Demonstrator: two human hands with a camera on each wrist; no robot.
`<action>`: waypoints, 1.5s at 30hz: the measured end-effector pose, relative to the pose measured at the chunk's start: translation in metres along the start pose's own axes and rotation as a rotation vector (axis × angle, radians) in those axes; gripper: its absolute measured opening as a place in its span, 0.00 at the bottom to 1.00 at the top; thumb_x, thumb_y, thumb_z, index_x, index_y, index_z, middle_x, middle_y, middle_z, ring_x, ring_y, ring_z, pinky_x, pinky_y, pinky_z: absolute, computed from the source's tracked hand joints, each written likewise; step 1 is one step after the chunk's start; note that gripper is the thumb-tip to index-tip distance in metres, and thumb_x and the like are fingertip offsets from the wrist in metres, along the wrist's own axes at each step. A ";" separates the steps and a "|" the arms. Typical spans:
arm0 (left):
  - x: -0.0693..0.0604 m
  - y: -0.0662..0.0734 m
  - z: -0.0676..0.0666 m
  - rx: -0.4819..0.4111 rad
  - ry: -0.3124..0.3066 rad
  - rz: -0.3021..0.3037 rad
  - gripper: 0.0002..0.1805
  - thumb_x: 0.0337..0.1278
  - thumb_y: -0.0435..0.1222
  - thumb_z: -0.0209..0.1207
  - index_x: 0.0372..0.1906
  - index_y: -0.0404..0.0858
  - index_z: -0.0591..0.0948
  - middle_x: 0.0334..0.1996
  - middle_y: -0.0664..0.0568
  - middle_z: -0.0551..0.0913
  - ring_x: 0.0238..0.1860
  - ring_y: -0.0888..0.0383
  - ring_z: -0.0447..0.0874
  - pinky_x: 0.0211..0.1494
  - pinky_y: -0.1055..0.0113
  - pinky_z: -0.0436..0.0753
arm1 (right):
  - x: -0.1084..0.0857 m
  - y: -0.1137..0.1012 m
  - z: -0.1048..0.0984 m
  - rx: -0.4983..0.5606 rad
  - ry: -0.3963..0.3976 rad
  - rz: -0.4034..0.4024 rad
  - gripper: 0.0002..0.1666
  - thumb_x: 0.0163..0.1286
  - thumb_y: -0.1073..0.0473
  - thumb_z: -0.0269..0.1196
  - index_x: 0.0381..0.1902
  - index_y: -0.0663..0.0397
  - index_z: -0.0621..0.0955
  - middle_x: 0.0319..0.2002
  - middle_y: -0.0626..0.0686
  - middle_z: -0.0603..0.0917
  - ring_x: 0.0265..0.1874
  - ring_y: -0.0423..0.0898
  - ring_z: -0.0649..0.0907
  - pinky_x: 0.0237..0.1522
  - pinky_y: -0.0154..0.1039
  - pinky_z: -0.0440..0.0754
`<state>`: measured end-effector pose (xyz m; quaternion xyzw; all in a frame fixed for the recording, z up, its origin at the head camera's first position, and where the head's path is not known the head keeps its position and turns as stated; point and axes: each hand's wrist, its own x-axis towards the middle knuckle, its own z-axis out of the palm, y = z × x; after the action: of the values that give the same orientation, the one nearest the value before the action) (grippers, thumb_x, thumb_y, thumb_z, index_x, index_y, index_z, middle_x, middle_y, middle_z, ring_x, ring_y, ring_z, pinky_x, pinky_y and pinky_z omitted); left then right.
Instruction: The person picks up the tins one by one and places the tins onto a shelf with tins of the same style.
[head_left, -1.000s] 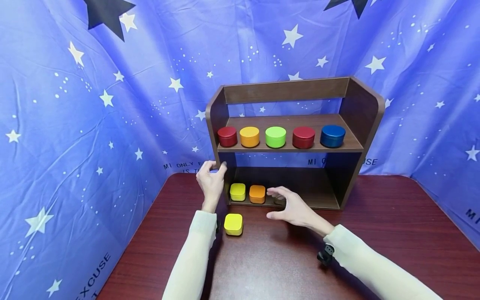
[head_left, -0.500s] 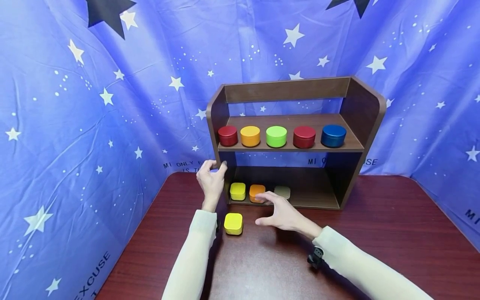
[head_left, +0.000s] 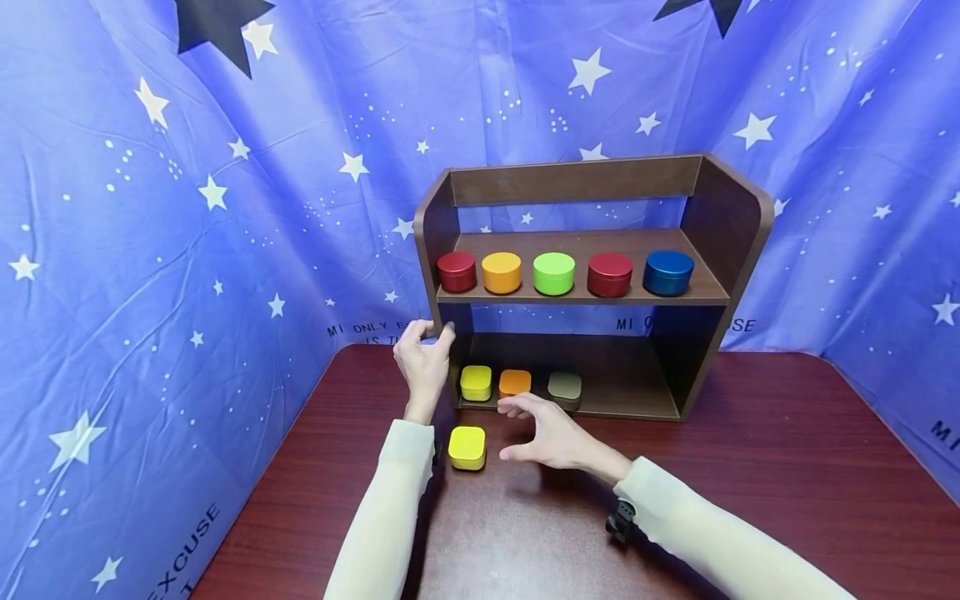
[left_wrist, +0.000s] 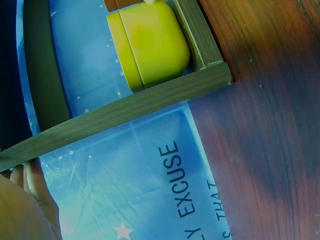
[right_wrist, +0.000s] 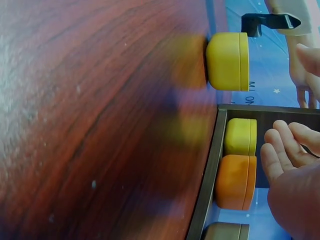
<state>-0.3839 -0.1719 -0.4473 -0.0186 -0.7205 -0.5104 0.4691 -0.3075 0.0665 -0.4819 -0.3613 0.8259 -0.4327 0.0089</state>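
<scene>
My left hand [head_left: 422,364] grips the left side panel of the brown wooden shelf [head_left: 573,182], its fingers behind the panel in the left wrist view. My right hand [head_left: 553,435] hangs above the table in front of the lower tier, fingers and thumb spread apart, holding nothing. To its left a yellow square tin [head_left: 467,448] stands on the table, apart from the hand. Along the lower tier's front edge sit a second yellow tin [head_left: 476,382], an orange tin [head_left: 515,381] partly covered by my fingertips, and an olive-grey tin [head_left: 565,388].
On the upper tier several round tins stand in a row, from a red tin [head_left: 457,272] at the left to a blue tin [head_left: 668,273] at the right. The reddish-brown table [head_left: 780,467] carries the shelf. A blue star-printed curtain [head_left: 300,200] hangs around it.
My right hand has moved left and toward me, from in front of the olive-grey tin to near the yellow tin on the table. The left hand stays on the panel.
</scene>
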 end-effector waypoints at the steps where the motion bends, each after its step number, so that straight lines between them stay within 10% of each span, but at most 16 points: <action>1: 0.000 0.000 0.000 -0.001 0.000 -0.001 0.08 0.54 0.36 0.74 0.28 0.34 0.89 0.29 0.40 0.90 0.36 0.40 0.89 0.45 0.55 0.78 | 0.001 0.000 0.001 0.002 -0.006 0.002 0.44 0.60 0.52 0.81 0.69 0.67 0.79 0.61 0.65 0.87 0.59 0.63 0.85 0.66 0.57 0.83; 45: 0.001 0.000 0.001 -0.006 0.017 -0.014 0.08 0.52 0.36 0.75 0.27 0.35 0.89 0.29 0.42 0.90 0.35 0.38 0.89 0.41 0.61 0.76 | 0.015 0.003 0.043 -0.031 -0.087 0.068 0.46 0.56 0.52 0.82 0.68 0.68 0.80 0.59 0.60 0.86 0.57 0.58 0.85 0.65 0.48 0.84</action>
<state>-0.3850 -0.1716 -0.4466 -0.0105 -0.7151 -0.5159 0.4715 -0.3062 0.0282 -0.5059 -0.3514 0.8433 -0.4031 0.0539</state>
